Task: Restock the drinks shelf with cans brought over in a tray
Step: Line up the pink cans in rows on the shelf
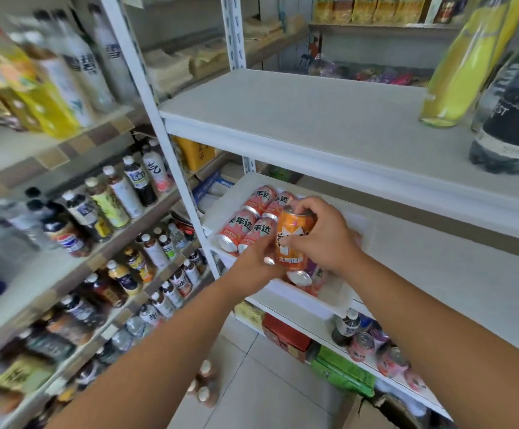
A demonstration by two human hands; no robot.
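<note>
The orange metal drink can (293, 239) is sitting nearly upright at the centre of the frame, above the front edge of the white metal shelf (437, 274). The right hand (326, 239) is clamping its top and side, and the left hand (256, 261) is gripping its lower part. Just left, four pink-red cans (252, 224) are showing "美年达". Bare shelf is stretching away rightwards.

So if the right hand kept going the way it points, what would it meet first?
Likely the pink cans in the tray. The right hand, gripping the orange can, points back-left at them, though depth is unclear.
</note>
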